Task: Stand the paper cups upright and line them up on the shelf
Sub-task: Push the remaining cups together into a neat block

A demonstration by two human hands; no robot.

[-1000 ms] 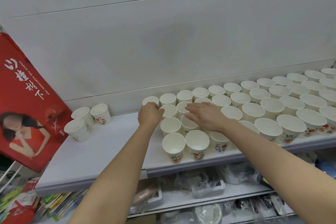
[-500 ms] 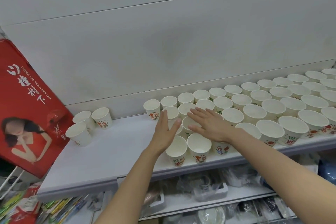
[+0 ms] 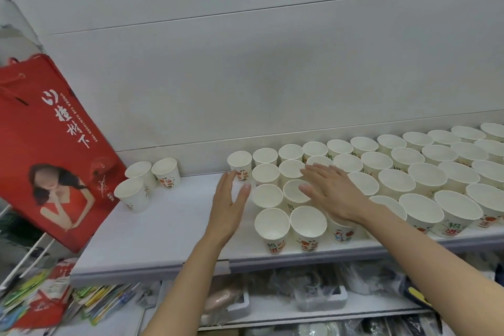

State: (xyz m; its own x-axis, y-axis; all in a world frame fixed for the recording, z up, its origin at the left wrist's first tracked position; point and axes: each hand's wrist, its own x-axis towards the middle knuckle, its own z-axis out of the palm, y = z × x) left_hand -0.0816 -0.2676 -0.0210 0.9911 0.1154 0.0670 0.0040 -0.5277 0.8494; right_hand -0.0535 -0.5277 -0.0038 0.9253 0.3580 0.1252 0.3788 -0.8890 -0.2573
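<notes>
Now both hands are flat and grasp nothing, the left hand (image 3: 228,203) squaring the left edge of the paper cups (image 3: 354,180) massed upright on the shelf (image 3: 169,229), the right hand (image 3: 331,192) hovering across their rims, seemingly to steady them.

The left hand (image 3: 227,203) has let go of the corner cup (image 3: 240,165) and opened flat beside it (fingers straight).

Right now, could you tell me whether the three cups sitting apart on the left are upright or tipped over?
Upright. All three separate cups show open round rims facing up, bases on the shelf.
</notes>
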